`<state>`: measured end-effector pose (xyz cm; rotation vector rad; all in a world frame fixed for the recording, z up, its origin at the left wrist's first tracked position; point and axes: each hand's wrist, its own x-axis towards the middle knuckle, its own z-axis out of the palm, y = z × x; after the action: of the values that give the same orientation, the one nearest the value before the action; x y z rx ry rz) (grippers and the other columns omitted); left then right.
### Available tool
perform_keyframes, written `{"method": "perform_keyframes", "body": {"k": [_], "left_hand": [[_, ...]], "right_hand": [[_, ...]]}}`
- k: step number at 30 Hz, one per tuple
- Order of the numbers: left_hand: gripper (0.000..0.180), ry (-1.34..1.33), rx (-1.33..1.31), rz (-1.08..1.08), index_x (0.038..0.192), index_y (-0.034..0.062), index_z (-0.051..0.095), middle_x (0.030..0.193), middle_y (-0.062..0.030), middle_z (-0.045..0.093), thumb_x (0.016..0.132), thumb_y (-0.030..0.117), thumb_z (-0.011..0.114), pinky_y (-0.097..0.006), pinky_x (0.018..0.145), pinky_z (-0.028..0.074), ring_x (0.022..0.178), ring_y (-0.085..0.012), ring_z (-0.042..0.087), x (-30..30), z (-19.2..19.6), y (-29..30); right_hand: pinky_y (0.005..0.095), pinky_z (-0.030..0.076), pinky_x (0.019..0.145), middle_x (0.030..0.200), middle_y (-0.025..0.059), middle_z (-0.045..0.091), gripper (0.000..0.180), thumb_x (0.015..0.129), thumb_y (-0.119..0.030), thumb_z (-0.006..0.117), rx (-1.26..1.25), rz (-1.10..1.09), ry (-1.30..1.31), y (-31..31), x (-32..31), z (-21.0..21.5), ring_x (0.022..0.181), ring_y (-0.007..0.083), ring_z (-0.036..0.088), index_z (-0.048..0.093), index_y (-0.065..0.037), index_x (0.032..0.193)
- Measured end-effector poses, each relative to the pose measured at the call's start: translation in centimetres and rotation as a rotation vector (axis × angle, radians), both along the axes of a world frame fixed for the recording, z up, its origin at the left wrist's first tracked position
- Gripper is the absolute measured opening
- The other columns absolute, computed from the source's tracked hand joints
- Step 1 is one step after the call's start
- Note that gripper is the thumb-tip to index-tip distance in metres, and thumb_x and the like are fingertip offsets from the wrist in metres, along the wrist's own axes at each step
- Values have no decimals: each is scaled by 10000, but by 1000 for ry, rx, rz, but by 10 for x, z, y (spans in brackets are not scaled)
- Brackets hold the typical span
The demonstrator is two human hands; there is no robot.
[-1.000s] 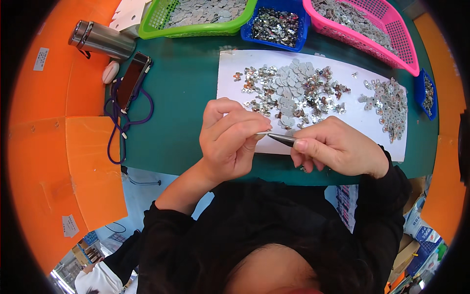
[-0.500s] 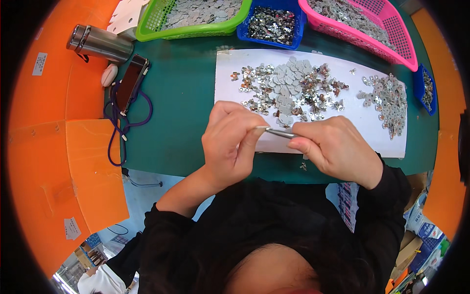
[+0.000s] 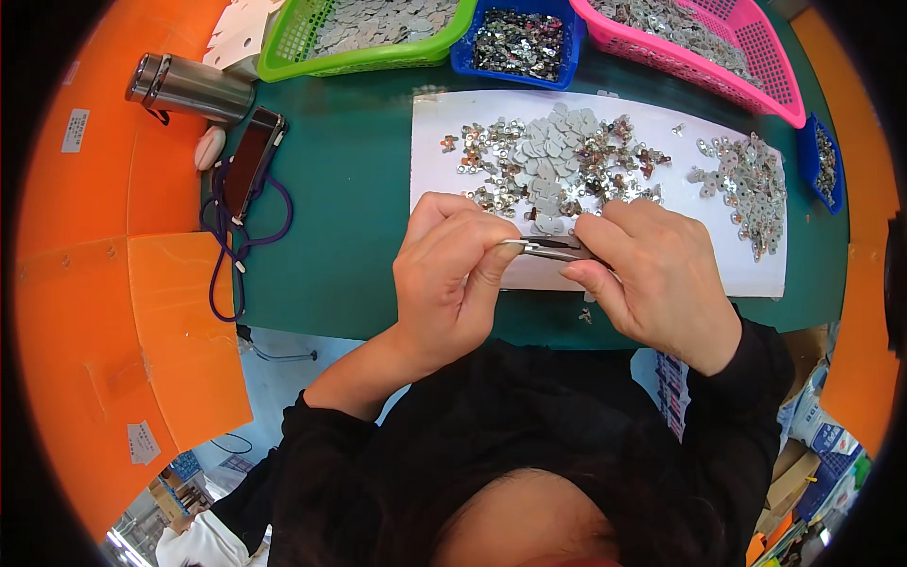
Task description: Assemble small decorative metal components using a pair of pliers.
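My left hand [image 3: 452, 274] is curled over the near edge of a white sheet [image 3: 756, 274], its thumb and fingers pinching a small metal piece [image 3: 513, 244] at the tip of metal tweezers [image 3: 553, 249]. My right hand [image 3: 652, 279] grips the tweezers, which point left toward the left hand. Just beyond both hands lies a heap of small silver metal parts [image 3: 557, 161] on the sheet. A second smaller heap [image 3: 746, 180] lies at the sheet's right end.
The sheet lies on a green table [image 3: 350, 198]. At the back stand a green basket [image 3: 368, 33], a blue tray [image 3: 520, 38] and a pink basket [image 3: 699, 33], all holding metal parts. A steel flask [image 3: 189, 87] and a phone with purple cord [image 3: 250, 161] lie left. Orange panels [image 3: 123, 312] flank the table.
Both hands have drawn together and slightly nearer the table's front edge. The tweezers' tip now meets the left hand's fingertips with a small piece between them.
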<state>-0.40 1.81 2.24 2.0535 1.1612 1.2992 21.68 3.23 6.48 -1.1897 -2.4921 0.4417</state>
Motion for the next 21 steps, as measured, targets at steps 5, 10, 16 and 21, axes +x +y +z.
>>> {"method": "perform_keyframes", "body": {"k": [5, 10, 16, 21], "left_hand": [[53, -10, 10, 12, 874, 37, 663, 814, -43, 680, 882, 56, 713, -325, 715, 454, 802, -247, 546, 0, 0, -3], [53, -64, -1, 48, 875, 29, 663, 799, -41, 677, 885, 48, 711, -317, 695, 451, 783, -244, 548, 1, -3, -6], [51, -32, 47, 37, 881, 31, 662, 796, -44, 673, 885, 46, 710, -321, 704, 444, 767, -245, 544, 0, 1, -6], [55, 9, 33, 8, 882, 32, 661, 800, -45, 672, 887, 55, 711, -325, 704, 446, 766, -247, 538, -3, 5, -6]], "right_hand": [[427, 440, 578, 746, 100, 529, 269, 884, -318, 663, 7, 13, -38, 1, -2, 4, 686, 311, 565, 560, -70, 873], [424, 444, 586, 748, 100, 533, 272, 884, -321, 662, -2, 12, -66, 1, -3, 5, 683, 310, 564, 561, -68, 889], [434, 446, 618, 767, 111, 538, 280, 879, -327, 663, -22, 65, -55, 6, 0, 8, 712, 317, 567, 581, -64, 931], [434, 445, 627, 783, 117, 545, 271, 897, -310, 646, -45, 144, -47, 11, 4, 10, 741, 326, 566, 586, -53, 958]]}}
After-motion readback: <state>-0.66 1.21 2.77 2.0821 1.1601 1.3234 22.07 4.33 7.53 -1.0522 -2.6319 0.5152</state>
